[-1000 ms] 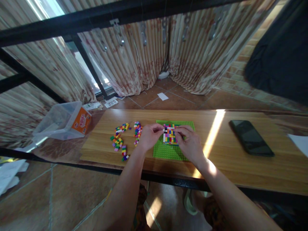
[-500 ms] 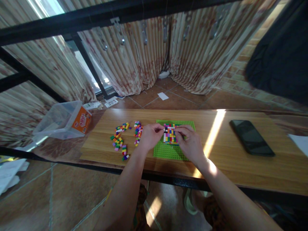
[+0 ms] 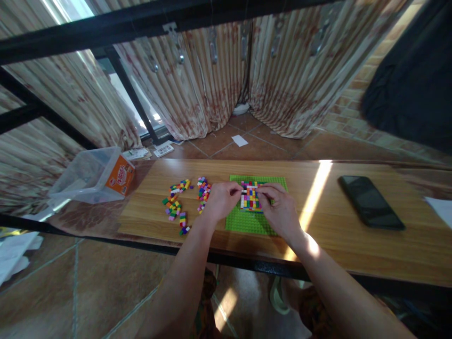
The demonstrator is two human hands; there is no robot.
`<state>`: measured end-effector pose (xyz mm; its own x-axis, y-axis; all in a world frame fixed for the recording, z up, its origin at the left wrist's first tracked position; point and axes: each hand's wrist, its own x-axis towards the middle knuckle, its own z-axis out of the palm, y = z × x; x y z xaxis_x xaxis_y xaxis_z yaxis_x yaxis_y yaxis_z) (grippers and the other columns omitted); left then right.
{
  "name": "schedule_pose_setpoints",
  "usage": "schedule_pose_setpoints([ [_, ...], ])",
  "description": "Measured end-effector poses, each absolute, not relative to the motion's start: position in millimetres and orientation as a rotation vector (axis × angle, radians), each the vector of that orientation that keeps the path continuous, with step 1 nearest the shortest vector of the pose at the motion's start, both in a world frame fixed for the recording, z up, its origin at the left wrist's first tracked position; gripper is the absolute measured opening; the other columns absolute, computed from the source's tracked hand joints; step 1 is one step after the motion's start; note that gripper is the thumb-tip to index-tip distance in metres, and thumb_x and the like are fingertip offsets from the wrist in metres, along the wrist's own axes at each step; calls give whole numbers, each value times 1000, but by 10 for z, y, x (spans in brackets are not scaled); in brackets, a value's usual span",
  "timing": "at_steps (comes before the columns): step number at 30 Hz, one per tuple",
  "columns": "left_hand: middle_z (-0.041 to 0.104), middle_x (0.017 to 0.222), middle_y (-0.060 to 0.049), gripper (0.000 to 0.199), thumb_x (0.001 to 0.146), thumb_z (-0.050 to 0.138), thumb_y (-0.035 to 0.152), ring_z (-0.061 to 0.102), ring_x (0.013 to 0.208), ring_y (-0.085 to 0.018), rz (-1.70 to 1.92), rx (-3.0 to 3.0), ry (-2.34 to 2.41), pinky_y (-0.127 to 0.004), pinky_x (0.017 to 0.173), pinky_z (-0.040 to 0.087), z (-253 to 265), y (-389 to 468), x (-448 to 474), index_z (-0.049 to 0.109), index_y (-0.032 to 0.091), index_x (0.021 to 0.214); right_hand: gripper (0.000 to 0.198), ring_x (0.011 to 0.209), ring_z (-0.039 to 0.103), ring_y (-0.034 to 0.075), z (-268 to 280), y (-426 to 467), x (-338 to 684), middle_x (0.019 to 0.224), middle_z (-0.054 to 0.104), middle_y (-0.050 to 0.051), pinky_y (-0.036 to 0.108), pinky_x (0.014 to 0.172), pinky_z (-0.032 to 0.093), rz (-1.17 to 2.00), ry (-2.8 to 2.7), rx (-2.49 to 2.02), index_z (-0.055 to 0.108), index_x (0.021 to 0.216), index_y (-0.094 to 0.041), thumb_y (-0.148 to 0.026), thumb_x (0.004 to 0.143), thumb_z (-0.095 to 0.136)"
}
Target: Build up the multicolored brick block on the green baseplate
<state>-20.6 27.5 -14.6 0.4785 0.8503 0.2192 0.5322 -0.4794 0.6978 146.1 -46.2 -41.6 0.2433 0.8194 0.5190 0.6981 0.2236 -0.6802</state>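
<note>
A green studded baseplate [image 3: 249, 226] lies on the wooden table, bearing a low block of multicoloured toy bricks [image 3: 251, 200]. At the block's left edge is my left hand [image 3: 223, 200], its thumb and forefinger pinched together. Whatever sits between those fingertips is too small to make out. My right hand [image 3: 278, 205] leans in from the right, fingers curled, with its fingertips on or just over the block's top. Its fingers cover the block's right part, and I cannot see what they may hold.
Loose toy bricks lie in small heaps [image 3: 172, 207] and a strip [image 3: 203, 193] left of the baseplate. A black phone [image 3: 370, 202] rests on the table [image 3: 332, 226] at right. Beyond the left end stands a clear plastic tub [image 3: 84, 179].
Both hands stay nearly in the same place over the block. The left fingertips have shifted very slightly; the loose bricks have not moved.
</note>
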Motion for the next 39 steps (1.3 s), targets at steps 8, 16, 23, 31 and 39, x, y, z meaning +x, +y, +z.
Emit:
schedule_pose_setpoints([
  [8,72,72,-2,19,85,57,13,62,67,-13,813,2066,1143,-23,65,46,-187,278,-186,76,16,85,19,91,68,22,-413,-462,1460,100,71,8,39,84,55,151,-1494,-1518,75,88,-22,-22,90,55],
  [16,69,67,-1,15,80,57,11,61,64,-12,802,1859,1146,-22,61,46,-382,412,-135,71,14,74,20,91,68,22,-396,-470,1456,100,71,8,40,84,55,159,-1487,-1519,75,89,-22,-23,90,55],
  [23,63,58,0,19,84,56,20,57,55,-12,711,1703,1185,-22,55,44,-326,390,-130,69,14,71,20,91,68,22,-413,-463,1469,100,70,8,40,84,55,155,-1499,-1513,75,90,-23,-23,90,55],
  [31,65,60,-1,17,84,61,23,59,56,-12,707,1609,1188,-22,55,46,-321,382,-122,69,14,73,19,91,68,22,-435,-455,1470,100,70,9,40,85,55,157,-1500,-1492,74,90,-22,-20,90,55],
  [39,67,62,-2,19,84,60,22,59,58,-13,732,1723,1200,-23,56,44,-306,374,-113,71,14,72,19,91,68,22,-415,-466,1460,102,70,9,39,85,54,146,-1498,-1517,75,91,-20,-20,90,56],
])
